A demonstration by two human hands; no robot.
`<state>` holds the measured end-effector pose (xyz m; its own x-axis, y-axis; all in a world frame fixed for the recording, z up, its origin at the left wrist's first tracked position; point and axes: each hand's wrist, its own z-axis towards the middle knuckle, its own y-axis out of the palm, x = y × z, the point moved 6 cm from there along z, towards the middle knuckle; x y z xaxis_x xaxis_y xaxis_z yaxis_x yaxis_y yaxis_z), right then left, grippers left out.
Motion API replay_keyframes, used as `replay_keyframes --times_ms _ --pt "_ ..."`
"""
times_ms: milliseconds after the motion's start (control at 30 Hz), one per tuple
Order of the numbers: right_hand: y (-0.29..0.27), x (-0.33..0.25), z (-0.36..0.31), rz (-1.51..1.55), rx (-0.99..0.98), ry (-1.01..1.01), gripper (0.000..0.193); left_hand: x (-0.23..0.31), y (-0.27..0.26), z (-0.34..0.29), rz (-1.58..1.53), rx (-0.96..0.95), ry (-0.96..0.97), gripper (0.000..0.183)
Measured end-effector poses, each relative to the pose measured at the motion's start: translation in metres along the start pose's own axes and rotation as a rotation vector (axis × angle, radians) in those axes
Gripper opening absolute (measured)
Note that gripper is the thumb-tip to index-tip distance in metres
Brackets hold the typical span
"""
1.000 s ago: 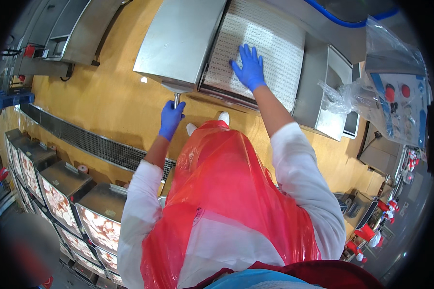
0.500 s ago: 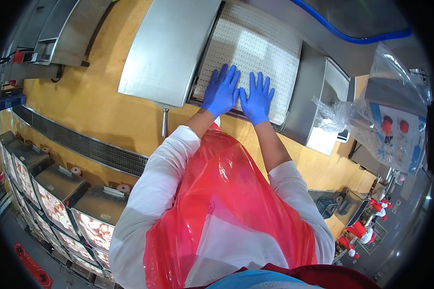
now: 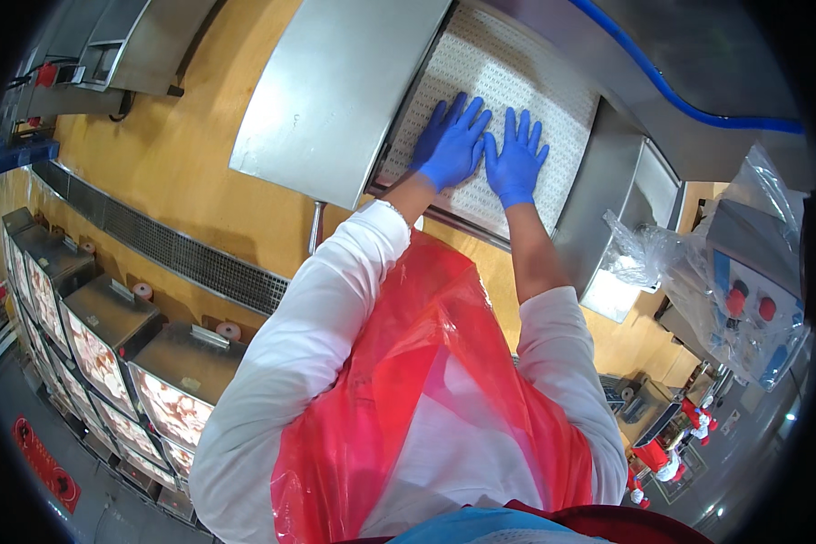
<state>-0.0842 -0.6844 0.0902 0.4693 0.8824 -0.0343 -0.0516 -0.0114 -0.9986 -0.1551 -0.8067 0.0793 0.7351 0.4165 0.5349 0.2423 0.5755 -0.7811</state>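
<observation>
Both hands wear blue gloves and rest side by side over a white textured conveyor belt (image 3: 526,77) with a fine pattern. My left hand (image 3: 451,143) lies palm down with fingers spread, holding nothing. Just to its right is my right hand (image 3: 515,161), also flat with fingers apart and nothing in it. The left index finger and right thumb come very close together. A smooth steel plate (image 3: 326,100) borders the belt on the left, and a steel side housing (image 3: 598,172) borders it on the right.
A plastic-wrapped control box (image 3: 752,290) with red buttons hangs at the right. Blue edging (image 3: 662,86) curves above the belt. Behind on the left, several steel bins (image 3: 177,363) stand along a floor drain (image 3: 181,231). Other people (image 3: 671,467) in red and white are far right.
My hands have slid forward, away from my body, along the belt. The whole view has shifted slightly, with the machine now sitting farther right.
</observation>
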Motion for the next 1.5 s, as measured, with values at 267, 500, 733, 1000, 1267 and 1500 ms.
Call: replay_keyframes --times_ms 267,500,733,1000,1267,1500 --pt "0.001 -0.001 -0.003 0.02 0.028 -0.018 0.073 0.003 -0.007 0.002 -0.004 0.052 0.021 0.052" --pt "0.01 0.009 -0.004 0.013 0.025 0.026 0.074 0.024 -0.121 -0.133 -0.329 0.135 -0.074 0.011" --pt "0.009 0.006 -0.002 0.008 0.026 0.016 0.075 -0.051 -0.185 -0.257 -0.01 0.269 -0.756 0.026" --pt "0.009 0.007 -0.002 0.002 -0.011 0.036 0.075 -0.121 -0.184 -0.276 -0.182 -0.163 -0.903 0.035" --pt "0.011 0.007 -0.005 0.018 -0.011 0.027 0.076 -0.098 -0.135 -0.295 -0.399 0.049 -0.941 0.038" --pt "0.009 0.006 0.0 0.016 0.002 0.027 0.075 -0.121 -0.155 -0.286 -0.43 0.007 -0.97 0.036"
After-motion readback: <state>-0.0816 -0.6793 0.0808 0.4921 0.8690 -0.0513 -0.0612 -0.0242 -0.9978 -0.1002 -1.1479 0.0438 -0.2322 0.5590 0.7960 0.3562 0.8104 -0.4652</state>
